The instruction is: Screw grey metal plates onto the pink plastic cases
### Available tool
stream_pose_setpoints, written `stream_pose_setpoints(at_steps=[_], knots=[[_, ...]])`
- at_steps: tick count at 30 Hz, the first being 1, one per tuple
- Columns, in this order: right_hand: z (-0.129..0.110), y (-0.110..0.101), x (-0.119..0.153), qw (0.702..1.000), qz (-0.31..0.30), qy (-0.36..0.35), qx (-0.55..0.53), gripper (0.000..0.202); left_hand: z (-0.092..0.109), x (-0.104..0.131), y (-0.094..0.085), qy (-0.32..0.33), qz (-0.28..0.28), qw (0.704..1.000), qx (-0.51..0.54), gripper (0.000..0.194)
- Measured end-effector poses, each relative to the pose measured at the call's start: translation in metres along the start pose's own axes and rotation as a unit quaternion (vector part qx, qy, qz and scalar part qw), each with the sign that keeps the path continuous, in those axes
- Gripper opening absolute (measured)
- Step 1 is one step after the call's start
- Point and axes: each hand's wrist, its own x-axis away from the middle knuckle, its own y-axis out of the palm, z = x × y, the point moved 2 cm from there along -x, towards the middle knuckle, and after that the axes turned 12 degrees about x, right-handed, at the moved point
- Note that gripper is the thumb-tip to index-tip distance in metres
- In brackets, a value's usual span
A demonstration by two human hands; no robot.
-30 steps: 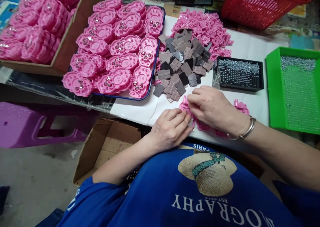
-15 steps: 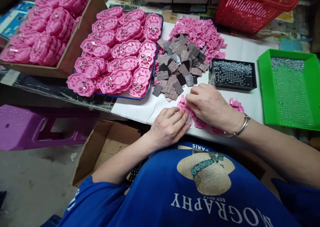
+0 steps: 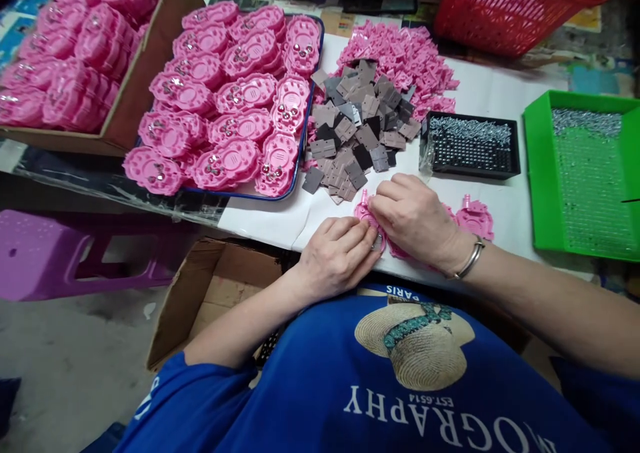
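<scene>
My left hand (image 3: 337,250) lies over a pink plastic casing (image 3: 364,208) at the table's near edge, its fingers closed on the casing's left side. A small grey plate (image 3: 377,242) shows at the lower end of that casing, partly under the fingertips. My right hand (image 3: 415,220), with a bracelet at the wrist, is pinched over the casing's upper right part; what its fingertips hold is hidden. Beside the right wrist lies another pink casing (image 3: 475,218), and more pink edges show under that hand.
Beyond my hands are a pile of grey plates (image 3: 345,146) and a heap of small pink parts (image 3: 400,56). A black box of screws (image 3: 470,166) and a green tray (image 3: 543,193) stand right. Stacked casings fill a blue-rimmed tray (image 3: 293,190) and cardboard box (image 3: 145,73). A red basket (image 3: 495,13) stands behind.
My right wrist has shifted slightly left and lower, uncovering more of the pink casing beside it. My left hand stays on its casing. The view has tilted a little.
</scene>
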Motion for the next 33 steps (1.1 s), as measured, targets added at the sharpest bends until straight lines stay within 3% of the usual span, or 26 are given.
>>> stream_pose_setpoints(at_steps=[4,9,11,14,19,28,33], knots=[[0.0,0.002,0.001,1.0,-0.006,-0.012,-0.005,0.021,-0.001,0.001,0.001,-0.003,-0.01,1.0,-0.004,0.029],[0.003,0.007,-0.001,0.992,-0.11,0.047,-0.05,0.018,-0.001,0.0,0.001,0.002,0.0,1.0,-0.008,0.027],[0.006,0.004,-0.001,0.989,-0.124,0.056,-0.061,0.015,0.0,-0.001,0.001,-0.003,-0.002,1.0,-0.005,0.027],[0.014,-0.002,0.004,0.987,-0.122,0.074,-0.077,0.015,0.001,-0.002,0.0,-0.008,-0.002,1.0,0.007,0.027],[0.028,-0.015,0.013,0.986,-0.057,0.125,-0.094,0.02,0.003,-0.004,-0.002,-0.002,-0.008,1.0,0.016,0.027],[0.013,0.001,0.005,0.984,-0.144,0.073,-0.073,0.025,0.001,-0.003,0.0,0.005,0.0,1.0,0.016,0.027],[0.011,0.008,0.002,0.987,-0.127,0.048,-0.088,0.027,-0.001,-0.002,0.001,0.008,0.002,1.0,0.025,0.028]])
